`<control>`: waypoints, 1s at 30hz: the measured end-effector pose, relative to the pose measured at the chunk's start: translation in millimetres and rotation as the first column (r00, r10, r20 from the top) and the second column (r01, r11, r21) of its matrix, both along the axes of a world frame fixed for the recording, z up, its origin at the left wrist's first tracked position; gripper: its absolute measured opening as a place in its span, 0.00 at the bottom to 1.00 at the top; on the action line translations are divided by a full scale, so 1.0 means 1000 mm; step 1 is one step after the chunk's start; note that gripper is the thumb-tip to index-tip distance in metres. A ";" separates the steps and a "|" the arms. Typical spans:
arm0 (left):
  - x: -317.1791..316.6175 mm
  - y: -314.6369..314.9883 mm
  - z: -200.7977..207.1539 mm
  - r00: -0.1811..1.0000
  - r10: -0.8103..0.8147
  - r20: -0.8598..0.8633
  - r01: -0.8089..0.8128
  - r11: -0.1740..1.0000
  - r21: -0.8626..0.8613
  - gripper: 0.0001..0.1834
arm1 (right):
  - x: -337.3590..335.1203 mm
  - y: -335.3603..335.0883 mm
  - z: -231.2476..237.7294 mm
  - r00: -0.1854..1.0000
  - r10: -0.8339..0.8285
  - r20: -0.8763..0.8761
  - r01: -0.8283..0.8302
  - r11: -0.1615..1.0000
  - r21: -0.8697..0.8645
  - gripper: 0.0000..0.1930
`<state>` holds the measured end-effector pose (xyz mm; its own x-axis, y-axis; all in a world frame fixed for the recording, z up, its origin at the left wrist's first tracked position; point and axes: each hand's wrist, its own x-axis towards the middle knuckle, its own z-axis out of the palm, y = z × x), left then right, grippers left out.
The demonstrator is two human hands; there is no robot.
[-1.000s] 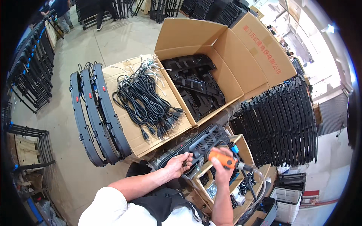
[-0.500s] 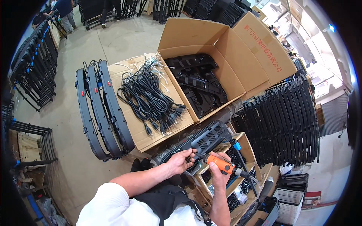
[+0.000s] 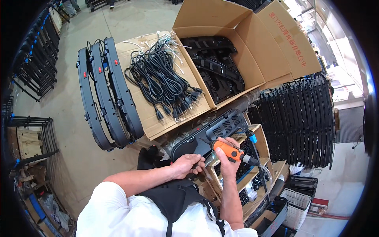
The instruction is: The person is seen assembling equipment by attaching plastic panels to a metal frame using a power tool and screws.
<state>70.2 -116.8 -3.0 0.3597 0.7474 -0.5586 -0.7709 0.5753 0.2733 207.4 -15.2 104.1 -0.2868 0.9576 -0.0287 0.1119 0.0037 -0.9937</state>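
An orange screwdriver [image 3: 226, 150] with a hose at its back end is gripped in my right hand [image 3: 228, 164]. Its bit points left, just above a long black plastic housing [image 3: 207, 136] with slotted vents. I cannot tell whether the bit touches it. My left hand [image 3: 187, 166] is closed, thumb against fingers, at the near edge of the housing. Small dark bits show among its fingers, too small to name. Below my right hand, a wooden compartment box [image 3: 261, 136] holds many small black parts.
Bundled black power cords [image 3: 160, 77] lie on a cardboard surface [image 3: 156, 130] beyond the housing. Three curved black housings [image 3: 94, 114] stand at its left. An open carton [image 3: 268, 51] holds black plastic parts [image 3: 215, 67]. Stacked black frames [image 3: 296, 122] stand at right, near white baskets [image 3: 296, 207].
The view has shifted, so the cords and carton appear higher. My left hand has moved away from the screwdriver's tip toward the housing's near edge. The screwdriver stays in my right hand.
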 end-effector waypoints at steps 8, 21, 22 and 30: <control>-0.017 -0.005 0.005 0.970 -0.077 -0.230 0.116 0.980 0.162 0.23 | -0.014 -0.003 -0.007 0.997 0.060 0.057 -0.059 0.998 -0.009 0.27; -0.025 -0.011 -0.011 0.977 -0.018 -0.212 0.039 0.995 0.093 0.20 | -0.022 -0.002 -0.006 0.970 0.164 0.177 -0.173 0.984 0.038 0.26; -0.024 -0.010 -0.006 0.981 0.012 -0.195 0.001 0.998 0.066 0.20 | -0.023 0.000 -0.006 0.967 0.165 0.192 -0.175 0.984 0.038 0.26; -0.017 -0.009 -0.011 0.979 0.017 -0.203 0.006 0.994 0.113 0.17 | -0.034 0.006 -0.012 0.935 0.226 0.275 -0.249 0.967 0.053 0.19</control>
<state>53.3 -125.4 -13.8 0.2425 0.8111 -0.5323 -0.6955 0.5279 0.4875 173.2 -8.7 92.1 -0.4993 0.8646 -0.0558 0.3561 0.1461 -0.9229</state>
